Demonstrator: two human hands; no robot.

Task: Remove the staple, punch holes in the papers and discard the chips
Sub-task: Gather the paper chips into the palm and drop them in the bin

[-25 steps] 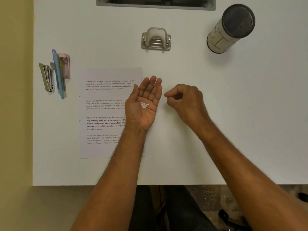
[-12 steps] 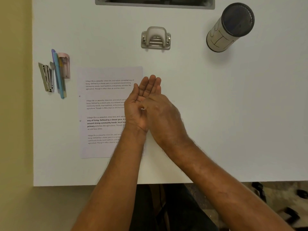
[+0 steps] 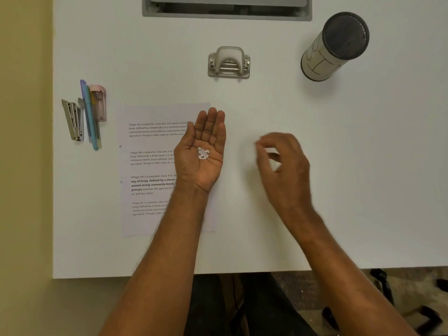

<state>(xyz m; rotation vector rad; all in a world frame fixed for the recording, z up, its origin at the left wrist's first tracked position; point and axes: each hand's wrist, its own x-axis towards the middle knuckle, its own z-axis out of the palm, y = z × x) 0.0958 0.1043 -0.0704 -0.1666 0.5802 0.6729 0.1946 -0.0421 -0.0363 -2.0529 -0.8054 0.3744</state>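
White paper chips [image 3: 203, 153] lie in my flat, upturned left hand [image 3: 202, 154] at frame centre; my right hand [image 3: 282, 166] hovers beside it over the worktop [image 3: 339, 166], blurred fingers [image 3: 263, 144] loosely curled, holding nothing I can make out

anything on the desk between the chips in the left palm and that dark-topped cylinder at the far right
Nothing visible does. The chips lie in the upturned left hand; bare desk runs from there to the cylinder. The hole punch sits farther back, off that line. The right hand hovers nearer, blurred.
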